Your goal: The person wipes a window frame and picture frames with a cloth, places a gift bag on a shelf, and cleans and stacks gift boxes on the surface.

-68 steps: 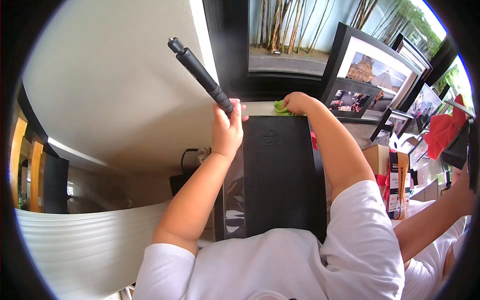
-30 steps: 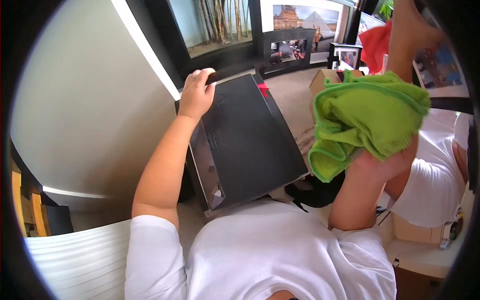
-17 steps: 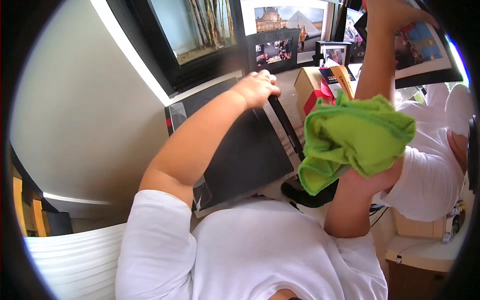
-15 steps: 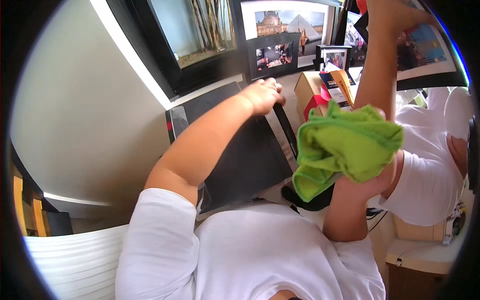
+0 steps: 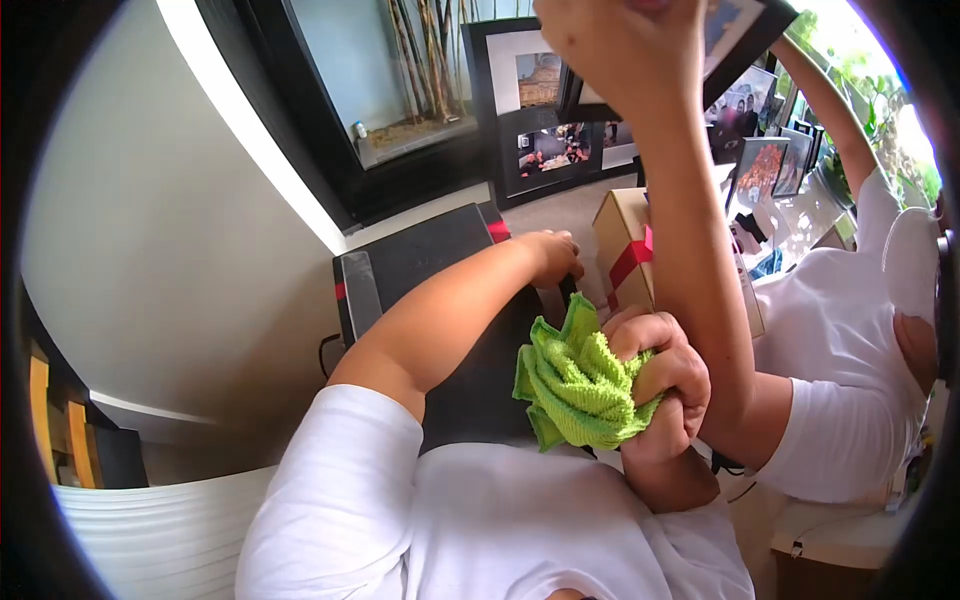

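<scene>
My left hand [image 5: 553, 260] reaches over a black flat-topped box [image 5: 450, 250], its fingers curled around a thin black object [image 5: 568, 287] that is mostly hidden. In front of my chest, my right hand [image 5: 672, 375] is closed around a crumpled green cloth [image 5: 585, 385]. Just beyond the cloth stands a tan cardboard box [image 5: 617, 225] with a red band, partly behind another person's forearm.
At right, another person's hand [image 5: 640, 50] holds up a black picture frame [image 5: 745, 65], their arm crossing near my right hand. A large black photo frame [image 5: 490, 110] leans at the back. More small framed photos [image 5: 760, 170] stand to the right.
My right hand has moved left with the cloth, which is now bunched tighter. My left hand has shifted slightly toward me. The other person's hand has swung left, with a picture frame in it.
</scene>
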The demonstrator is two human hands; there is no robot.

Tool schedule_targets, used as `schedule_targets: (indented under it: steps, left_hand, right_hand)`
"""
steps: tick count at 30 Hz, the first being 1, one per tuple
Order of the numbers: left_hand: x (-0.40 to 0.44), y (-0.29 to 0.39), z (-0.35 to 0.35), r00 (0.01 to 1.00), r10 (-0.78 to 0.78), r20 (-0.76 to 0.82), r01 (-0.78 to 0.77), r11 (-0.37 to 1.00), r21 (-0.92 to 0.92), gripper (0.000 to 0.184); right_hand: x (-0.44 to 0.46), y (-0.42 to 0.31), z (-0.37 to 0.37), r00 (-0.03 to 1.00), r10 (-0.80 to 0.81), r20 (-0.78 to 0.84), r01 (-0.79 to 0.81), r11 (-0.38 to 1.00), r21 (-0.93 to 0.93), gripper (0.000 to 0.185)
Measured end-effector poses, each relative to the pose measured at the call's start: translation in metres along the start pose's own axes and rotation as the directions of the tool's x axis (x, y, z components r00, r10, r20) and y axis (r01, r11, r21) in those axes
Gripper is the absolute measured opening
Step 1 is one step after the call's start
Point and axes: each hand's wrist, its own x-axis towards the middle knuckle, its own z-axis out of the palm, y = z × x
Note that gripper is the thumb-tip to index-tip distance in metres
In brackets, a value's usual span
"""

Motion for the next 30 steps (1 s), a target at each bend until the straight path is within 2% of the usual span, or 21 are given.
schedule_targets:
  steps: [2, 5, 7, 10, 17, 24, 30]
  left_hand:
    - [0.006, 0.0, -0.003, 0.998, 0.024, 0.059, -0.028, 0.998, 0.063, 0.035]
    - [0.057, -0.032, 0.059, 0.99, 0.102, -0.101, -0.11, 0.991, -0.077, 0.035]
    - [0.031, -0.012, 0.026, 0.997, 0.065, -0.033, -0.066, 0.997, -0.032, 0.034]
    - [0.023, 0.001, 0.011, 0.996, 0.055, -0.075, -0.058, 0.997, -0.045, 0.034]
    - [0.028, 0.005, 0.015, 0.982, 0.055, -0.183, -0.069, 0.995, -0.068, 0.033]
    - [0.03, 0.013, 0.018, 0.971, 0.058, -0.23, -0.077, 0.994, -0.076, 0.032]
    - [0.03, 0.019, 0.017, 0.962, 0.059, -0.265, -0.084, 0.993, -0.085, 0.031]
  right_hand:
    - [0.006, 0.005, 0.0, 1.0, 0.005, 0.013, -0.005, 1.0, -0.013, 0.025]
    - [0.027, 0.022, 0.001, 1.0, -0.006, 0.02, 0.006, 1.0, -0.022, 0.025]
    - [0.037, 0.032, 0.001, 1.0, -0.003, 0.026, 0.004, 1.0, -0.028, 0.025]
    - [0.034, 0.034, 0.0, 0.999, 0.002, 0.037, -0.001, 0.999, -0.046, 0.025]
    - [0.053, 0.045, -0.001, 0.999, -0.008, 0.048, 0.011, 0.998, -0.067, 0.025]
    - [0.007, 0.016, -0.006, 0.995, -0.011, 0.096, 0.017, 0.998, -0.056, 0.025]
    - [0.004, 0.011, -0.006, 0.993, -0.034, 0.115, 0.041, 0.998, -0.056, 0.025]
